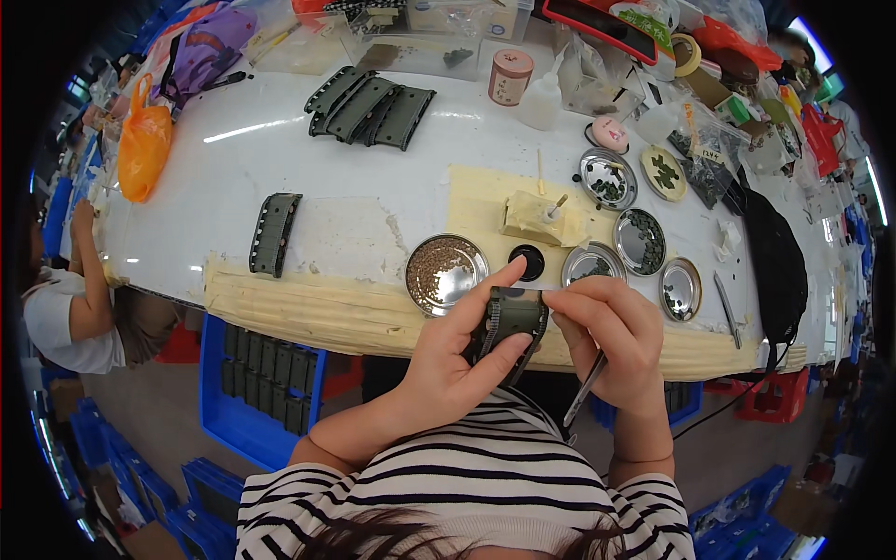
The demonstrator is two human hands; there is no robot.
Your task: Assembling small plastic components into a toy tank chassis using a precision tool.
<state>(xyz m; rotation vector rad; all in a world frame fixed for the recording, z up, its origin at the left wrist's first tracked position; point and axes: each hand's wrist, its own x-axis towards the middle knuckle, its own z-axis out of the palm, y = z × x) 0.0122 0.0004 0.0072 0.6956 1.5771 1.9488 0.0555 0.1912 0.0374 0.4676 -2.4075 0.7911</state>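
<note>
My left hand (459, 347) grips a dark green plastic part (510, 315) close to my chest, thumb on its near side and forefinger along its top edge. My right hand (611, 329) pinches the part's right end with its fingertips and also holds metal tweezers (584, 389) that point down toward my striped shirt. Just beyond my hands a round metal dish of small brownish pieces (442, 273) sits on the white table (355, 201).
Several more metal dishes (642, 241) with dark bits lie to the right, beside a yellowish block (534, 218) and a black disc (527, 261). Dark green parts lie at the left (274, 233) and far middle (370, 105). A blue crate (266, 378) sits under the table. Another person (70, 313) is at the left.
</note>
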